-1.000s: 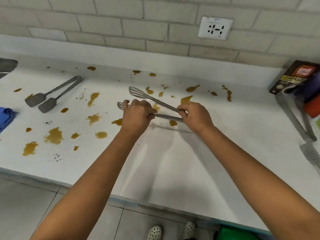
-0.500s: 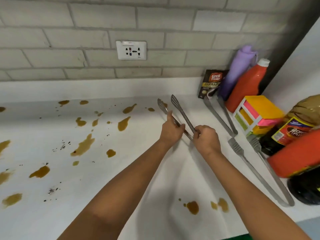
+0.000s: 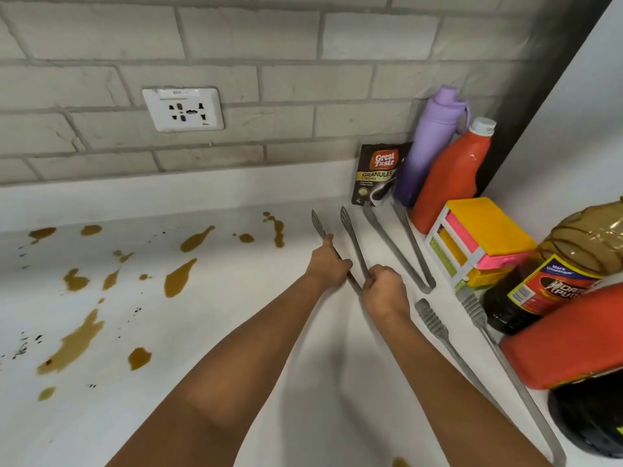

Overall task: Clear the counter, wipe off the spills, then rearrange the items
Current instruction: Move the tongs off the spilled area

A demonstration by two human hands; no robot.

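Both my hands hold one pair of metal tongs (image 3: 350,237) low over the white counter (image 3: 209,332), its slotted tips pointing toward the wall. My left hand (image 3: 328,264) grips the left arm of the tongs, thumb along it. My right hand (image 3: 384,291) grips the right arm near the hinge end, which is hidden under my hands. Brown spills (image 3: 178,281) are scattered over the left half of the counter. A second pair of tongs (image 3: 397,251) lies just right of mine, and a third pair (image 3: 472,352) lies nearer the front right.
Crowded in the right corner stand a coffee granules sachet (image 3: 377,173), a purple bottle (image 3: 431,146), a red bottle (image 3: 455,176), a stack of coloured sponges (image 3: 482,237), a dark sauce bottle (image 3: 553,281) and a red-capped container (image 3: 569,338). A wall socket (image 3: 183,109) sits above the counter.
My hands have carried the tongs from the spilled middle of the counter to the right, beside the other tongs, and lowered them toward the surface. The view has swung right.
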